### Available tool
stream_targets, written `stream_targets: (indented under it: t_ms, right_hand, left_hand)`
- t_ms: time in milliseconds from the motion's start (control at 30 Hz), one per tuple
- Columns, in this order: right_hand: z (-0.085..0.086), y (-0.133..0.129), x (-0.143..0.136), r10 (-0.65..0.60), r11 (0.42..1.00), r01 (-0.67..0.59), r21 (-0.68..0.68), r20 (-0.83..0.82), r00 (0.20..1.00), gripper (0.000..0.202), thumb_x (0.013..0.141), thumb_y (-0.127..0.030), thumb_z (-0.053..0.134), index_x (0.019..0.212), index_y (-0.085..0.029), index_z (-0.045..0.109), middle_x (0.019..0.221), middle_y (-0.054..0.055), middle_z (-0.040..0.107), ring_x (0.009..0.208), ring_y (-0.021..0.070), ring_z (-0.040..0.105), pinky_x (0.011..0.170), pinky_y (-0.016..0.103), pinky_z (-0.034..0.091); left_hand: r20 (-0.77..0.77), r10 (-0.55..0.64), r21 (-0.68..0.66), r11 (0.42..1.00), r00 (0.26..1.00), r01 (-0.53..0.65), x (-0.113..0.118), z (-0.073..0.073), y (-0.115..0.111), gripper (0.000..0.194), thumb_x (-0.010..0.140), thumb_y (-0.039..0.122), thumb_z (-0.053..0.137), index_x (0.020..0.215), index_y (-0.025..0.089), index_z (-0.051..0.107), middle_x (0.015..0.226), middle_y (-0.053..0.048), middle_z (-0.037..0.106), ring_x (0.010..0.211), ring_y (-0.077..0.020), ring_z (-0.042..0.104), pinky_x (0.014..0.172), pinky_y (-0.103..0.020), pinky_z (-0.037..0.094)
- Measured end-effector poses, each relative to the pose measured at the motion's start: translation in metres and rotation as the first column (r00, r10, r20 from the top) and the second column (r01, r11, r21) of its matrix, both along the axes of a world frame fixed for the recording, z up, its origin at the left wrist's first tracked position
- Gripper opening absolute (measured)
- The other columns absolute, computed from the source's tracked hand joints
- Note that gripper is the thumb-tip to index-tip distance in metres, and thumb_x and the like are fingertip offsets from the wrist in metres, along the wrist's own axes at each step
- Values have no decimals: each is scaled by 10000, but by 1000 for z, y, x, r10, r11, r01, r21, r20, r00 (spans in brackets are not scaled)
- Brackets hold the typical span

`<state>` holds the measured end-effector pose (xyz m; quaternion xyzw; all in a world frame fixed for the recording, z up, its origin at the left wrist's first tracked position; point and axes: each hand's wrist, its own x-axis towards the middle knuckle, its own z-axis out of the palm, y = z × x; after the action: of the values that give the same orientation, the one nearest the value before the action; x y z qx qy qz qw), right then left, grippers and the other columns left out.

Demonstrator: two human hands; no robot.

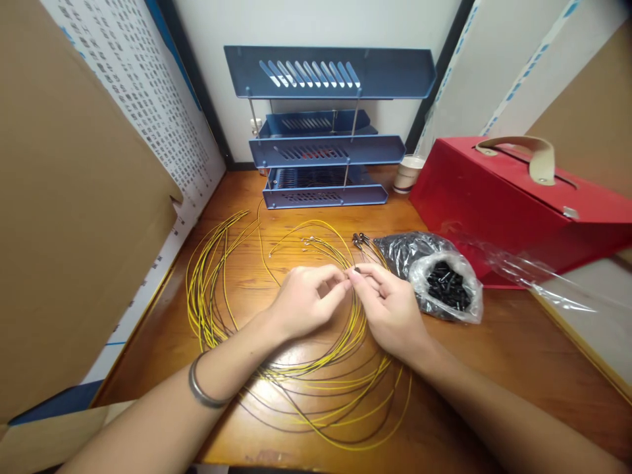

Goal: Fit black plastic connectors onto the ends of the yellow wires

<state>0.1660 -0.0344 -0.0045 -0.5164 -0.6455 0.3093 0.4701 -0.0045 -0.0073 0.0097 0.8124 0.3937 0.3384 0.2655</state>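
Observation:
My left hand (312, 297) is closed in a pinch on a thin yellow wire (316, 221), whose arc runs down to where my fingertips meet. Between the thumb and fingers of my right hand (392, 306) is a small black cap (357, 269), mostly hidden. Both sets of fingertips touch above a loose coil of yellow and black wires (340, 352). Small metal tips (309, 247) end several wires just beyond my hands. To their right lie a few wire ends with black caps (360, 238). Near my right hand, an opened plastic bag (419, 280) holds many black caps (448, 286).
A blue tiered tray rack (328, 151) stands at the back, with a paper cup (409, 173) beside it. At right is a red box (513, 217) with a beige handle. More yellow wire (197, 296) lies coiled left. Cardboard (74, 217) flanks the wooden table (498, 355).

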Motion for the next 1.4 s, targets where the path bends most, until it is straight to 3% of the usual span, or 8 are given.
stream_targets:
  t_ms: [233, 400, 500, 733, 900, 1033, 1300, 1400]
  right_hand:
    - [3, 2, 3, -59, 998, 58, -20, -75, 995, 278, 965, -417, 568, 883, -166, 654, 606, -31, 512, 505, 107, 381, 483, 260, 286]
    - [4, 2, 0, -17, 1000, 16, -10, -73, 997, 291, 955, -413, 580, 839, -166, 679, 586, -25, 499, 546, 123, 441, 505, 257, 328]
    - [5, 3, 0, -24, 1000, 22, -18, -86, 996, 291, 944, -404, 592, 807, -167, 688, 564, -23, 485, 575, 138, 476, 514, 256, 341]
    - [7, 4, 1, -51, 999, 51, -3, -127, 991, 292, 934, -404, 603, 825, -161, 723, 700, 28, 654, 609, 144, 548, 546, 254, 421]
    - [6, 2, -1, -3, 1000, 3, 1, -74, 997, 305, 946, -393, 582, 776, -175, 711, 640, 19, 623, 641, 163, 581, 569, 261, 444]
    - [7, 4, -1, -48, 999, 46, -18, -163, 985, 285, 931, -401, 600, 828, -167, 726, 707, 24, 655, 641, 149, 568, 574, 256, 448]
    - [7, 1, 1, -47, 999, 46, -15, -83, 995, 257, 890, -378, 648, 894, -139, 745, 519, -83, 296, 484, 92, 269, 481, 257, 234]
    - [5, 1, 1, -46, 999, 45, -13, -90, 995, 264, 887, -371, 644, 923, -134, 755, 516, -77, 327, 487, 95, 286, 489, 260, 251]
  left_hand:
    - [-51, -10, 10, 1000, 999, 10, -1, 2, -1, 252, 910, 262, 598, 690, 160, 664, 640, -5, 686, 543, -98, 540, 568, -219, 389]
    - [4, 1, 56, 998, 1000, -2, -1, 1, 0, 189, 942, 278, 580, 874, 166, 717, 777, -13, 743, 631, -109, 604, 654, -232, 436]
    - [8, -8, 77, 997, 1000, 7, -2, 1, 1, 189, 944, 250, 574, 843, 160, 706, 760, -10, 734, 614, -103, 586, 655, -232, 432]
    - [-20, -7, 77, 997, 1000, 8, -1, 0, 0, 166, 926, 253, 590, 844, 164, 704, 732, -4, 719, 577, -104, 560, 643, -241, 435]
    - [4, -12, 96, 995, 1000, 12, -1, 0, 0, 201, 960, 272, 563, 887, 166, 717, 763, -15, 730, 605, -109, 581, 655, -240, 445]
    - [-14, -33, 110, 993, 999, 34, -3, 0, 3, 193, 939, 247, 572, 822, 160, 700, 728, -9, 716, 582, -103, 559, 635, -233, 429]
    - [-102, -24, 122, 992, 995, 37, -11, -1, 11, 216, 913, 262, 582, 742, 161, 668, 618, 12, 644, 520, -90, 485, 564, -222, 369]
    - [-171, -71, 146, 984, 983, 97, -15, 3, 12, 238, 908, 268, 571, 707, 165, 645, 605, 9, 635, 520, -97, 497, 552, -224, 369]
